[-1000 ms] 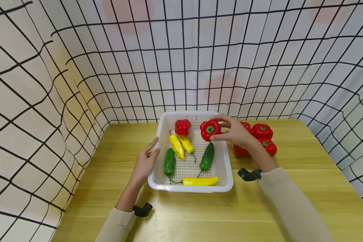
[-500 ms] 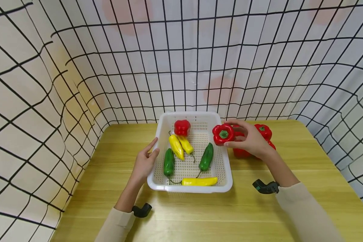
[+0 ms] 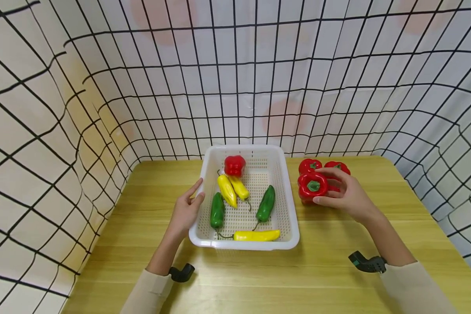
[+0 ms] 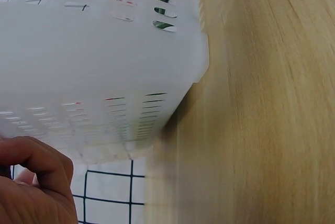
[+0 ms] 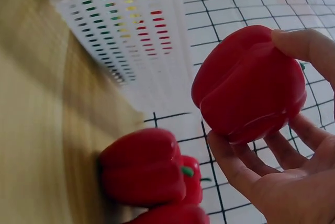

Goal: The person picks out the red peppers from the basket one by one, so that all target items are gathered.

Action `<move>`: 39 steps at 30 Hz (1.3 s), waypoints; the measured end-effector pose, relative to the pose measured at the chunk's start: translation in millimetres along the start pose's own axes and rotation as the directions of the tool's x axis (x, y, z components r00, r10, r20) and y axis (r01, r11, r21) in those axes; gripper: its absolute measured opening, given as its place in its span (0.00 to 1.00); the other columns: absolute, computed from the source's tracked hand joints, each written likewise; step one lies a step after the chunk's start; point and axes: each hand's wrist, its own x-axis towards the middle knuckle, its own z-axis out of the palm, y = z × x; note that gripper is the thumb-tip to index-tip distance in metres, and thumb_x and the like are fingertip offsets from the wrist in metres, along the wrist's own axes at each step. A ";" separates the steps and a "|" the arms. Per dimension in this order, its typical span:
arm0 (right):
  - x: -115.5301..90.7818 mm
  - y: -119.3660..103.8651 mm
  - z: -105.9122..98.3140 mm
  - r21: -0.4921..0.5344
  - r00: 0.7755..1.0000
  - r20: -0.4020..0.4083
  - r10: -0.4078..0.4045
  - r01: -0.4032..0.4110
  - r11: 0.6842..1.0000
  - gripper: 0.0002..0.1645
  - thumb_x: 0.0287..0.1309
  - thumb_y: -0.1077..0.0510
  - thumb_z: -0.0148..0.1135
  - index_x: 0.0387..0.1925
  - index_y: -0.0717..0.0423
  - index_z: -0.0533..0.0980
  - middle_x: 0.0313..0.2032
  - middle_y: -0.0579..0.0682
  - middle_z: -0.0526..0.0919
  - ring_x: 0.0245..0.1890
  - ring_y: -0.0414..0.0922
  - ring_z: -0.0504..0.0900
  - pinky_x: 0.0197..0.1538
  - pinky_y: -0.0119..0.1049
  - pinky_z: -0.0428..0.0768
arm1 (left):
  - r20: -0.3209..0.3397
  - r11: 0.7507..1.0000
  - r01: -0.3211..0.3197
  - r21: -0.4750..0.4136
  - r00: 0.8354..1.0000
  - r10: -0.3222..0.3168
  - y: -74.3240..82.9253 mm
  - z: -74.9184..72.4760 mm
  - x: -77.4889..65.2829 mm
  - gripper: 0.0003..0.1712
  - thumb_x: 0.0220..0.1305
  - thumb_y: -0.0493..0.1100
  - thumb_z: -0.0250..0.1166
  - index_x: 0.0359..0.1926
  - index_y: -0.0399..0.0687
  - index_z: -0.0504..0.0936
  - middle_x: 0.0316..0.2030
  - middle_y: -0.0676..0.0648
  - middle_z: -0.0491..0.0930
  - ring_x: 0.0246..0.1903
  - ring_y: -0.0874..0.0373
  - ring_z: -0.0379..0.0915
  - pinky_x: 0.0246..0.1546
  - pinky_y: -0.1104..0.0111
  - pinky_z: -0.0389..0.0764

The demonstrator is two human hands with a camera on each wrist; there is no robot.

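Note:
My right hand (image 3: 349, 196) grips a red bell pepper (image 3: 313, 185) between thumb and fingers, stem up. In the right wrist view this bell pepper (image 5: 248, 85) is raised above other red bell peppers (image 5: 141, 166) on the table. At the left side of a white perforated plastic basket (image 3: 286, 209), my left hand (image 3: 186, 213) holds the rim. The left wrist view shows curled fingers (image 4: 44, 166) beside the basket wall (image 4: 94, 62). Inside the basket lie one red bell pepper (image 3: 234, 166), two green peppers (image 3: 265, 205) and three yellow peppers (image 3: 257, 235).
Beyond the held pepper, more red bell peppers (image 3: 310, 165) stand on the wooden table (image 3: 239, 279) right of the basket, partly covered by my right hand. A white wall covering with a black grid (image 3: 235, 78) rises behind the table and along both sides.
My right hand has carried the red bell pepper from over the basket rightward and toward me, to the other red bell peppers. The left hand has stayed at the basket's rim.

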 end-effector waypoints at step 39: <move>-45.3 85.1 18.0 0.041 1.000 0.012 0.010 -0.010 0.999 0.37 0.60 0.62 0.73 0.68 0.60 0.69 0.62 0.47 0.75 0.58 0.30 0.77 0.57 0.21 0.80 | 0.027 0.999 -0.028 -0.026 0.999 0.028 -0.7 -0.6 -0.4 0.29 0.79 0.50 0.56 0.76 0.74 0.65 0.43 0.25 0.84 0.43 0.37 0.87 0.39 0.51 0.91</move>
